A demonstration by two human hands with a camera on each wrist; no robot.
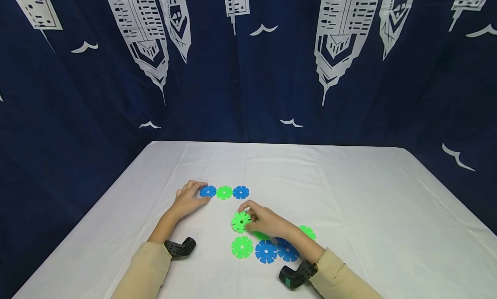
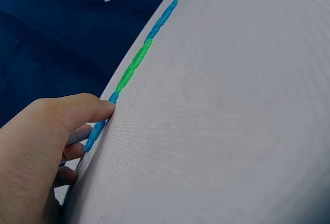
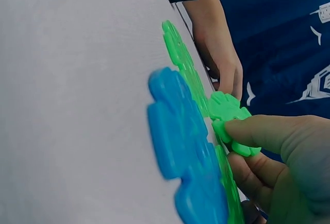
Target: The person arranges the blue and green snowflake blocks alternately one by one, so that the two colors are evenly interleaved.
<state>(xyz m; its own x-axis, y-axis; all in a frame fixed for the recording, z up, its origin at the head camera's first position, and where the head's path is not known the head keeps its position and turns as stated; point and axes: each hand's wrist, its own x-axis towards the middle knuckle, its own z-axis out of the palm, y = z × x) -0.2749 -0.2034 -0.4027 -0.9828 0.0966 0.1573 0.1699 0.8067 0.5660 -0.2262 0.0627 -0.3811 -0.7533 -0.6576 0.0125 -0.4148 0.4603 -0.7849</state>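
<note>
Pinching a notched green disc point(image 1: 238, 224) near its edge, the right hand point(image 1: 268, 220) holds it tilted above the white-covered tabletop point(image 1: 369, 204), at a place between the far row and the nearer loose discs point(image 1: 265, 251). The left hand point(image 1: 189, 198) grasps the left blue disc point(image 1: 207, 193) of that row between thumb and fingers.

In my judgement, the row is the weakest point. If the left hand pulls or twists a little, the left blue disc could come away from the middle green disc point(image 1: 221, 194), because I cannot tell whether their slots are locked or their edges only meet. The right blue disc point(image 1: 244, 194) has no finger on it, so a bump could push it out of line. The notched green disc may also turn or slip, since the pinch covers only one part of it. The right forearm point(image 1: 304, 243) passes over some loose discs and, if lowered, might sweep them.

As for its look, the notched green disc is bright, flat and round, with a small hole in the centre and narrow slots around the rim, like petals.
</note>
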